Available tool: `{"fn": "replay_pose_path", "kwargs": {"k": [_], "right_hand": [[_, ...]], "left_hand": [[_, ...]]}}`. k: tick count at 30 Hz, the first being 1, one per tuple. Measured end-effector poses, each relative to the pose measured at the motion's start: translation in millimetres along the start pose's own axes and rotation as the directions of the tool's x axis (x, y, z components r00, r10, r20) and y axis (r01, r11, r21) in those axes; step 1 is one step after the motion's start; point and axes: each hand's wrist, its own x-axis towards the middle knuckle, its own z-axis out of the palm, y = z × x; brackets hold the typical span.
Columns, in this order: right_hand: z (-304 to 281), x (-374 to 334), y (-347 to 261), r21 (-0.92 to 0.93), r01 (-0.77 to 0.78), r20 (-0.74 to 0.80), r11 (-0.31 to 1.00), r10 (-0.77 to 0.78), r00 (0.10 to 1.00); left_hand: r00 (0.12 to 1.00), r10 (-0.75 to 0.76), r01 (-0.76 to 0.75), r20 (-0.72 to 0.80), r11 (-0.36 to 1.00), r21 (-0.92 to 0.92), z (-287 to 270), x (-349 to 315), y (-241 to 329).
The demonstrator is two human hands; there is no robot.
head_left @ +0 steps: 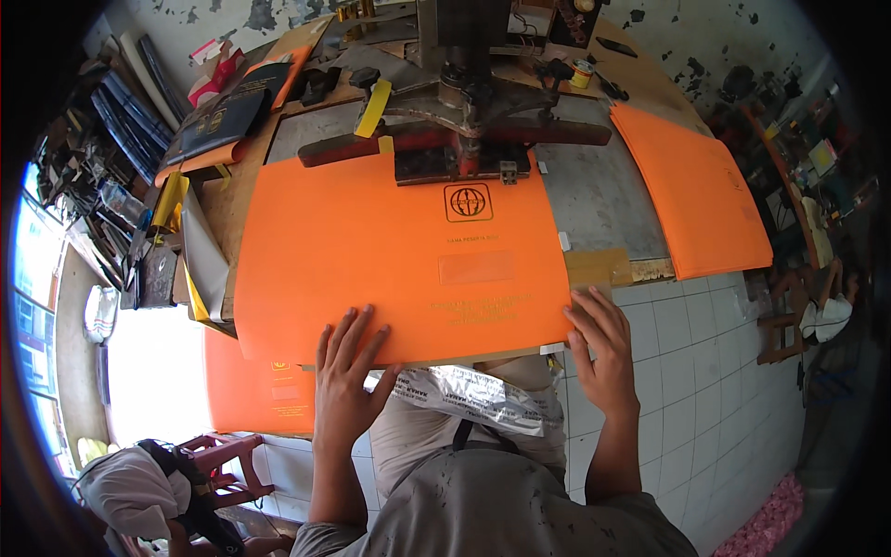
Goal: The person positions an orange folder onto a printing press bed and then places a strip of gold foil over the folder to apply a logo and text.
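A large orange folder cover (343, 251) lies before me, its far edge under the head of a heavy press (464, 121) with red and black bars. It bears a dark round emblem in a square frame, a pale rectangular panel and gold lettering. My left hand (351, 371) rests on its near left part, fingers spread and flat. At the near right corner, my right hand (603, 353) touches the edge with fingers extended and slightly bent. Neither hand is closed around anything.
More orange covers (691, 195) are stacked on the right, others (255, 390) low at left. Dark folders (227, 121) lie at the far left, near yellow foil (170, 202). Silvery printed film (473, 399) covers my lap. Two people are nearby, one lower left (139, 487), one right (829, 311).
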Motion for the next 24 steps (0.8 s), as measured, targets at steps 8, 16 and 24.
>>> {"fn": "replay_pose_path", "kwargs": {"k": [8, 16, 24], "right_hand": [[-17.8, -29.4, -21.4, 0.244, -0.023, -0.051, 0.970, 0.036, 0.998], [80.9, -55.7, -68.6, 0.324, 0.099, 0.368, 0.941, -0.222, 0.903], [152.3, -79.4, -78.0, 0.256, 0.317, 0.533, 0.913, -0.407, 0.742]], "left_hand": [[0.949, -0.016, 0.002, -0.315, 0.999, -0.045, -17.1, -58.1, -45.4], [0.213, -0.856, 0.528, -0.471, 0.506, -0.682, 97.5, -119.3, -207.2], [0.464, -0.854, 0.436, -0.235, 0.452, -0.778, 118.3, -125.3, -268.0]]}}
